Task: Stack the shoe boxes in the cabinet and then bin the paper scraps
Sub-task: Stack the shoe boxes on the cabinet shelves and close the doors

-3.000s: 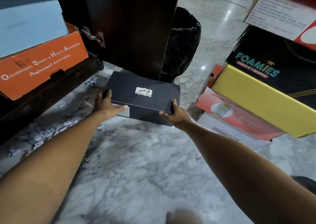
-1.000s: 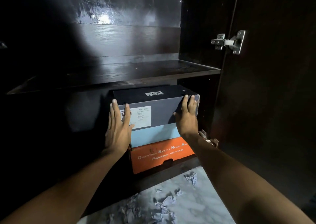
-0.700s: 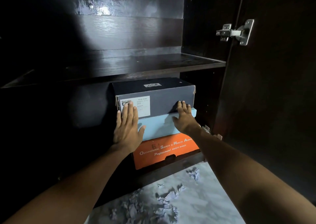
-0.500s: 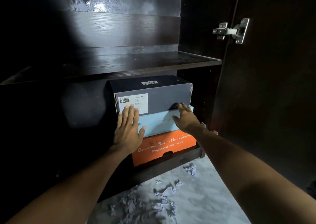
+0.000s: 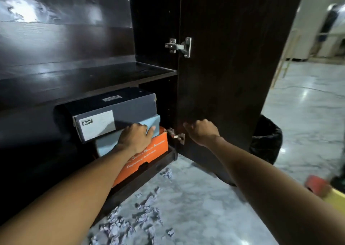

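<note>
left hand (image 5: pixel 137 138) flat on light blue shoe box (image 5: pixel 152 122) | right hand (image 5: pixel 202 132) loosely curled, holding nothing, near cabinet door (image 5: pixel 229 67) | marble floor (image 5: pixel 196 207) open below

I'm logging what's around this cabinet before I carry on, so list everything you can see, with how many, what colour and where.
dark grey shoe box: 1, dark grey with a white label, top of the stack in the cabinet
light blue shoe box: 1, light blue, middle of the stack
orange shoe box: 1, orange with white print, bottom of the stack
cabinet: 1, dark brown wood, left, with a bare shelf above the stack
cabinet door: 1, dark brown, open, centre
hinges: 2, silver, on the door's inner edge
paper scraps: many, grey-white, on the marble floor
bin: 1, black liner, behind the door
left hand: 1, fingers on the light blue box's front
right hand: 1, loosely curled in front of the door, holding nothing
</note>
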